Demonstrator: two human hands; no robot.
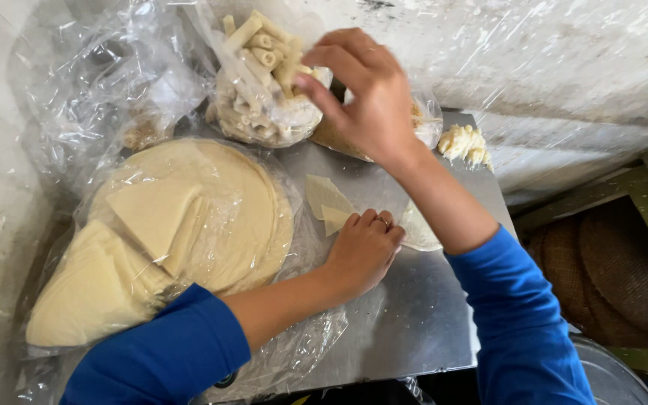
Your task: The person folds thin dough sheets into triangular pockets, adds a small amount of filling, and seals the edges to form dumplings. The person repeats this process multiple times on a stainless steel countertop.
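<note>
My right hand [361,94] reaches up over a clear plastic bag of pale rolled pastry sticks [260,82], with its fingertips pinched on one roll at the bag's mouth. On the steel tabletop [406,315], my left hand [365,247] rests with fingers curled on a small triangular piece of thin dough sheet [324,202]. Both arms wear blue sleeves. To the left lies a round stack of thin dough sheets [211,217] under plastic wrap, with cut wedges [88,289] beside it.
A lump of pale filling [465,142] sits at the tabletop's far right corner. Another bag [425,120] lies behind my right wrist. Crumpled clear plastic [91,82] fills the back left. Plastic-covered walls surround the table; brown woven sacks [609,270] lie at right.
</note>
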